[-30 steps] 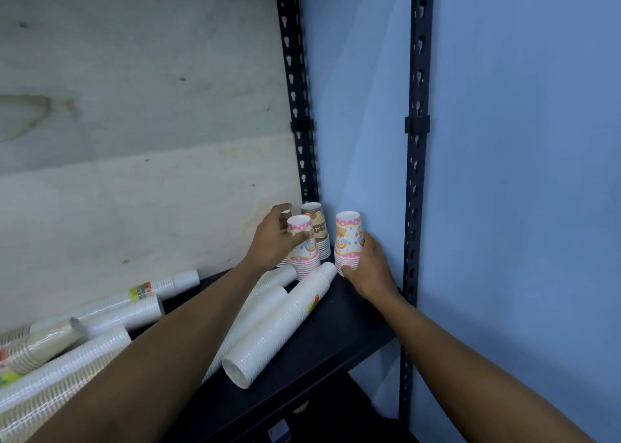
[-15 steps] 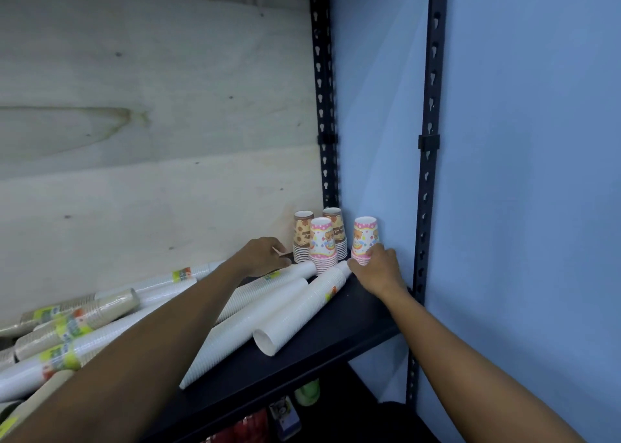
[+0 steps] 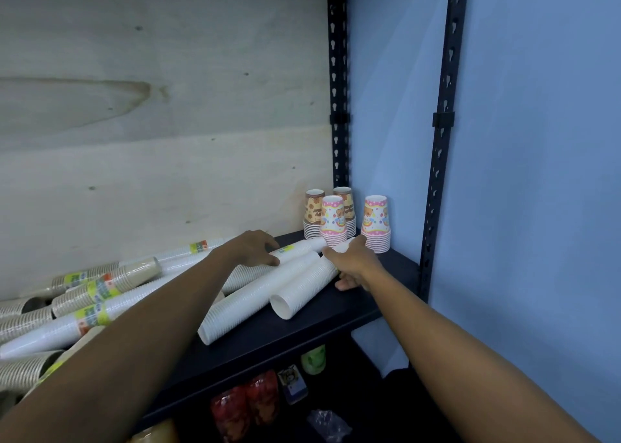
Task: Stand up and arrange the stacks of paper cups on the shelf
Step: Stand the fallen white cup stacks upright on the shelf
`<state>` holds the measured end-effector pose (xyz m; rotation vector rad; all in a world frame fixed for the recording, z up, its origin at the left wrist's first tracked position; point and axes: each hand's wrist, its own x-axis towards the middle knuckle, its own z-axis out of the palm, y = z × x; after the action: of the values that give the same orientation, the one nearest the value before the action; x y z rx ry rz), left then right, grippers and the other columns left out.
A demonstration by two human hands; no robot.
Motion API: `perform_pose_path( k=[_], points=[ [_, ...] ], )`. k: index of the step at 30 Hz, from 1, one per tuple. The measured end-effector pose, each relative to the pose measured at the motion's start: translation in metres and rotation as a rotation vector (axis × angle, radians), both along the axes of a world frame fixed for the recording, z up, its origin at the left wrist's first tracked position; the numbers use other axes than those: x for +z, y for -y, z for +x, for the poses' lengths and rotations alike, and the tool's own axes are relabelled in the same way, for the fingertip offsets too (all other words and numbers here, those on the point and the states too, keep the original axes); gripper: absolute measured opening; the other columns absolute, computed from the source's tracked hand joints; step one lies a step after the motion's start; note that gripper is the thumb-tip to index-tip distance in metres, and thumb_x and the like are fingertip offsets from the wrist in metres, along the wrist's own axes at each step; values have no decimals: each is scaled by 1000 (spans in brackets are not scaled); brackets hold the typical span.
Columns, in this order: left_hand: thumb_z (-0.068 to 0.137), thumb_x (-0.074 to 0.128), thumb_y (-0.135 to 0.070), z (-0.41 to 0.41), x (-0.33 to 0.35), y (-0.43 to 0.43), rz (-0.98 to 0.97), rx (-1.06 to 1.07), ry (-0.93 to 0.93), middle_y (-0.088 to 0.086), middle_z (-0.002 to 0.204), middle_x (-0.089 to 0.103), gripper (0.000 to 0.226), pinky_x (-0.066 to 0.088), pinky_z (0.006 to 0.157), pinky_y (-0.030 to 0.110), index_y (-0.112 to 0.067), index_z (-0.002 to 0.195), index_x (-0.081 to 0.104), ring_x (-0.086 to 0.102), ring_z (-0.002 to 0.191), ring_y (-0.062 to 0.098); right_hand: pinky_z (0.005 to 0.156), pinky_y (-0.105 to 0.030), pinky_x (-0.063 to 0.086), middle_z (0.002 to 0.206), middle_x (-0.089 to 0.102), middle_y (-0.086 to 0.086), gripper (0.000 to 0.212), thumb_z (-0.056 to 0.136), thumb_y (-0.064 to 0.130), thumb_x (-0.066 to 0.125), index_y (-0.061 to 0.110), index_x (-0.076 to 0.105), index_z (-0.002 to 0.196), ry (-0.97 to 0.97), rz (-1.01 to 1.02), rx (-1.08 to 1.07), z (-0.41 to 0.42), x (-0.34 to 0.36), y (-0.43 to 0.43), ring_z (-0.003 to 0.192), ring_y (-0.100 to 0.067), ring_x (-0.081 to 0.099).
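White cup stack (image 3: 302, 284) lies on its side on the shelf (image 3: 353, 311), just before the upright printed stacks (image 3: 376, 224). Right hand (image 3: 358, 264) grips its far end, fingers (image 3: 336, 251) over the top, thumb beneath. Left hand (image 3: 250, 247) rests on the neighbouring lying stack (image 3: 299, 251), left of the upright stacks, fingers loosely spread.

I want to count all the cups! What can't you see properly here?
Head view only:
Lying cup stacks at far left: cut off by the left edge.
Stacks beneath the left forearm: covered by it.
Print on the brown standing stacks: too small to read.
Lower-shelf items: dark, blurred.
Whether the right hand grips the white stack: its palm side is hidden.
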<state>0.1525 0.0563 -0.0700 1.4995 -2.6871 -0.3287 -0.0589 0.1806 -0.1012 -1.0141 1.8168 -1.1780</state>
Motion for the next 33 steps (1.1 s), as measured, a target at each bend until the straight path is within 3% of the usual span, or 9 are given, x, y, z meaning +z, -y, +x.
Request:
perform_pose_path(
  k=[2,6,11,15,19,24,28,33],
  points=[
    [90,71,-43,2,-1,2,-10,5,-24,0,154,46,57,35,113,34,-24,142,56,45,138,23,52,-33,61,117,59,-15,103,87,41,71,20,-1,157,12,3,5,3,1,1,69,-28,75],
    [87,76,-39,2,-3,5,10,15,-97,1,146,54,58,39,110,32,-23,140,58,51,131,22,60,-35,64,115,58,-12,101,91,24,66,18,-11,156,112,39,41,5,5,3,76,-30,75],
    [83,80,-37,4,-5,7,30,57,-174,3,139,60,60,41,109,32,-20,138,60,53,130,21,58,-35,63,101,60,-15,100,93,19,67,20,-10,156,193,45,22,-1,6,3,71,-30,74],
    [83,80,-36,7,-2,9,28,86,-244,5,136,63,57,44,104,31,-19,135,63,56,126,21,59,-36,63,107,60,-16,92,89,21,70,22,4,154,197,-8,9,-7,8,1,72,-30,75],
    [85,80,-33,10,8,6,3,114,-333,7,126,67,55,44,97,27,-14,134,63,60,122,22,62,-40,64,116,59,-14,67,87,24,72,22,25,134,136,-105,-6,-9,18,-6,71,-29,74],
    [86,78,-36,18,17,2,-61,183,-464,9,129,66,68,41,95,25,-13,144,53,59,120,23,59,-38,63,110,60,-8,58,86,24,74,26,31,124,32,-245,-8,-6,44,-14,74,-26,73],
    [86,78,-33,23,25,0,-131,216,-619,4,123,65,69,38,91,23,-14,147,52,59,113,20,54,-32,61,116,60,-8,59,82,25,76,25,36,125,-26,-366,-34,-5,72,-9,88,-28,73],
    [82,83,-27,26,41,6,-179,255,-837,2,110,64,69,47,90,29,-16,144,54,62,101,20,69,-37,64,106,65,2,38,83,26,76,19,55,114,-93,-470,-30,-3,106,13,93,-21,72]
  ],
)
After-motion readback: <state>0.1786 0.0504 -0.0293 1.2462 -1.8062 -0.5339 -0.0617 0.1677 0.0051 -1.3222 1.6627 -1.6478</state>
